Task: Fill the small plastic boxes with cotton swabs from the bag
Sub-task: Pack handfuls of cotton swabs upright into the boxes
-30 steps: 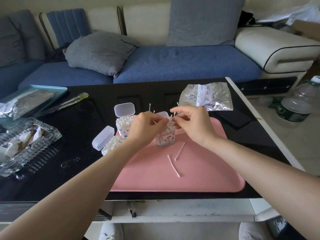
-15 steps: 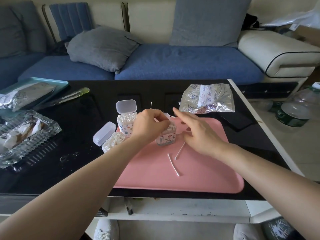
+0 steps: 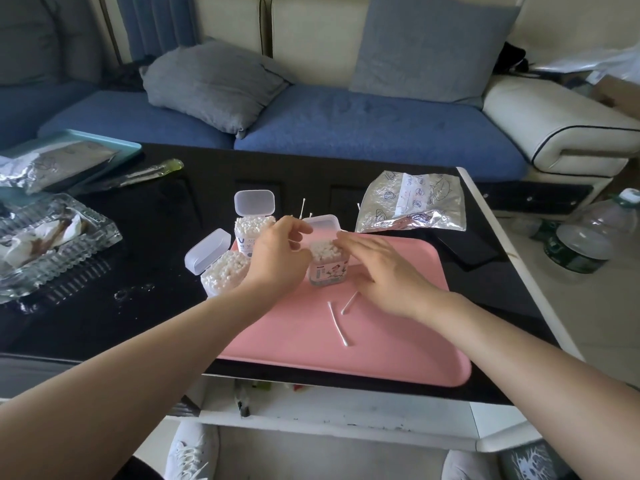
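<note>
**q:** so where's the box, and what are the hands doing?

**a:** box (image 3: 327, 271) stands upright on the far-left part of the pink tray (image 3: 381, 341), lid flipped up, stuffed with swabs (image 3: 323, 249). Right hand (image 3: 384, 271) is flat with the fingers straight and the tips on the swab heads. Left hand (image 3: 277, 258) is curled against the box's left side by the lid. Honestly can't tell if it's really gripping.

**q:** and the bag?

**a:** bag (image 3: 412, 206) lies on the worktop (image 3: 138, 323) just behind the tray. Two loose swabs (image 3: 337, 323) lie on the tray near the right hand.
</note>
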